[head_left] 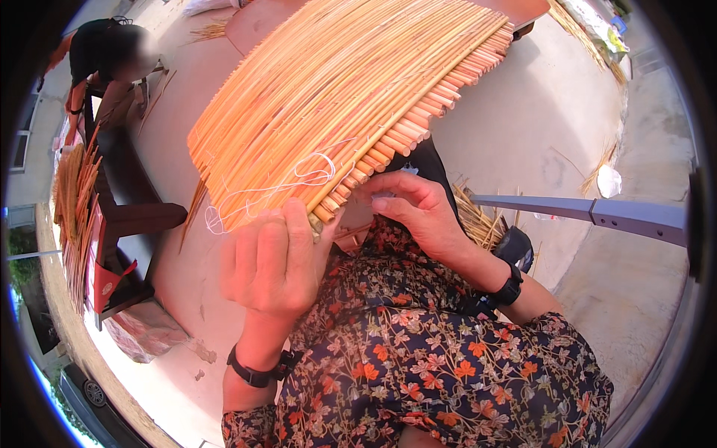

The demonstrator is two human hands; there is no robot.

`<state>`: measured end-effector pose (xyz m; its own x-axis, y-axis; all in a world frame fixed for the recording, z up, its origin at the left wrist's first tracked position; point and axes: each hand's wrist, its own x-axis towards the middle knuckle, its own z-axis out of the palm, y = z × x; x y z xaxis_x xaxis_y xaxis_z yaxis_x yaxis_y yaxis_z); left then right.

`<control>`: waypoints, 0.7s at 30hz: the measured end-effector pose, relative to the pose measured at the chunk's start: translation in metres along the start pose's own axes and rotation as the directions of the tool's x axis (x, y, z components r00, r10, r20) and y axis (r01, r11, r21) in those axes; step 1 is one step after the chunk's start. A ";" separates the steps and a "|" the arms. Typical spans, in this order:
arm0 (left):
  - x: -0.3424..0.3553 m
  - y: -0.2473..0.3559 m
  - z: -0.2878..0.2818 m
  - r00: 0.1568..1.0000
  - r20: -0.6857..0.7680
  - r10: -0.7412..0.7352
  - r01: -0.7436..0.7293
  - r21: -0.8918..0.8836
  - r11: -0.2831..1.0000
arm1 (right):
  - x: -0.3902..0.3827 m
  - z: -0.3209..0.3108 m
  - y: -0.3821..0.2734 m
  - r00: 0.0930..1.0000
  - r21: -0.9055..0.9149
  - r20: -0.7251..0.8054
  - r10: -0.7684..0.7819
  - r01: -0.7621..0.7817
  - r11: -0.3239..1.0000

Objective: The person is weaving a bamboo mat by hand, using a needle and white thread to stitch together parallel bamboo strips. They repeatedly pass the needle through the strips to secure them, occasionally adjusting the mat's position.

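Note:
A mat of straight, yellow-tan reed stalks (328,104) slants up and away in front of me, its cut stalk ends lined along the right side. Loops of loose white thread (317,175) lie across its near part, and short stitches show along the stalks. At the near corner, my left hand (270,261) is closed around the mat's edge. My right hand (422,216) is just right of that corner, below the stalk ends. Its thumb and index finger are drawn together; whatever is between them is too small to make out.
Under the far part of the mat is a reddish-brown tabletop (515,9). To the left, a person (112,52) bends beside a dark bench (142,216) with a stalk bundle (75,201). A grey metal bar (597,211) reaches in from the right, above loose stalks (482,220).

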<state>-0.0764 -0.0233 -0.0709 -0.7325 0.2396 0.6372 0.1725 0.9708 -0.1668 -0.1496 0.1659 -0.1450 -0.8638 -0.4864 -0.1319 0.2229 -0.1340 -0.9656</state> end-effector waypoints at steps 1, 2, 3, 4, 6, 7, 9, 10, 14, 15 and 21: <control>0.000 -0.001 -0.006 1.000 -0.002 -0.017 0.017 0.027 0.999 | 0.008 0.011 -0.005 1.000 0.117 0.005 -0.014 0.013 0.993; 0.001 -0.002 -0.008 1.000 -0.003 -0.026 0.026 0.037 0.999 | 0.013 0.016 -0.009 0.996 0.157 0.047 0.070 -0.077 0.985; 0.002 -0.002 -0.009 0.999 -0.005 -0.036 0.036 0.047 0.998 | 0.017 0.020 -0.012 0.984 0.192 0.092 0.153 -0.168 0.967; 0.002 -0.002 -0.010 0.999 -0.009 -0.048 0.048 0.053 0.997 | 0.020 0.024 -0.016 0.963 0.217 0.137 0.232 -0.258 0.941; 0.000 -0.003 -0.011 0.998 0.007 -0.063 0.063 0.053 0.997 | 0.023 0.031 -0.022 0.956 0.286 0.198 0.218 -0.269 0.920; -0.001 -0.003 -0.011 0.997 0.015 -0.070 0.069 0.052 0.996 | 0.025 0.034 -0.026 0.951 0.320 0.227 0.210 -0.276 0.906; -0.003 -0.002 -0.019 0.995 0.036 -0.090 0.087 0.069 0.994 | 0.025 0.036 -0.032 0.943 0.188 0.240 0.230 -0.277 0.942; -0.003 -0.002 -0.019 0.995 0.040 -0.094 0.092 0.066 0.994 | 0.024 0.037 -0.030 0.952 0.179 0.230 0.201 -0.245 0.953; -0.002 -0.004 -0.018 0.996 0.030 -0.084 0.082 0.046 0.996 | 0.027 0.053 -0.032 0.996 0.219 0.073 -0.057 0.040 0.975; -0.001 -0.005 -0.020 0.996 0.029 -0.083 0.082 0.049 0.995 | 0.028 0.054 -0.032 0.987 0.173 0.077 -0.140 0.125 0.977; -0.003 -0.007 -0.025 0.997 0.046 -0.062 0.059 0.058 0.997 | 0.028 0.034 -0.022 0.832 -0.328 0.323 -0.451 0.546 0.771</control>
<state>-0.0589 -0.0302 -0.0532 -0.7715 0.1780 0.6108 0.0905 0.9810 -0.1716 -0.1635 0.1255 -0.1197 -0.6732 -0.6229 0.3984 -0.4476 -0.0856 -0.8901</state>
